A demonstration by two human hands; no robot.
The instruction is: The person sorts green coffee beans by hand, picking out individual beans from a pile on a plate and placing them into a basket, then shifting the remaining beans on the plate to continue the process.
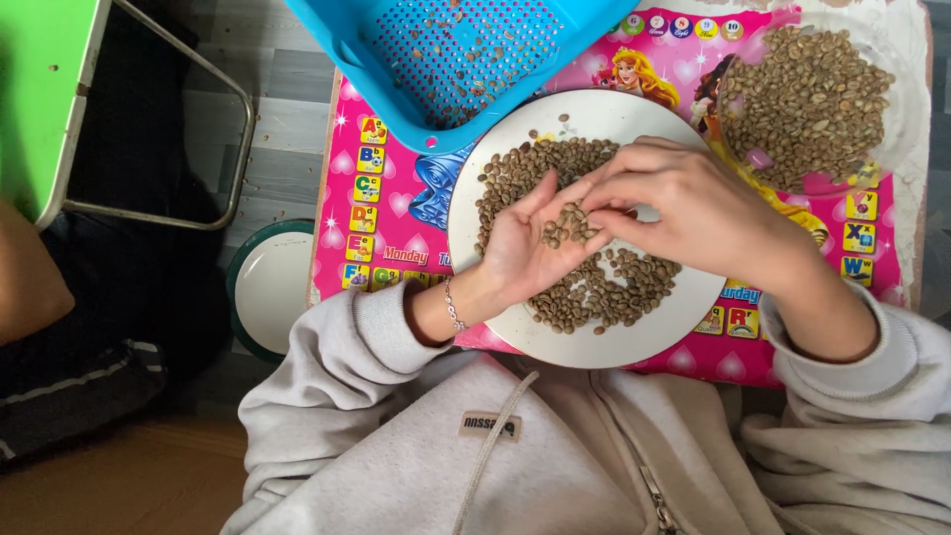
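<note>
Head view, looking straight down at a white plate [594,342] piled with greenish-brown beans [604,287], sitting on a small desk [916,59] covered by a pink alphabet mat [381,223]. Left hand [530,243] palm-up and open, cupped over the plate, a little heap of beans resting in the palm, thin bracelet [453,305] at the wrist. Right hand [693,203] palm-down, reaching across from the right, thumb and forefinger pinched together right at the left hand's fingertips, probably on a bean, though too small to tell for sure. Both forearms in grey hoodie sleeves, angled inward from the bottom. Clear bowl [892,119] full of beans at the top right, just beside the plate. Blue perforated basket [456,59] at the top, overlapping the plate's far edge, a few beans left inside. Green-rimmed white dish [267,292] on the floor to the left.
</note>
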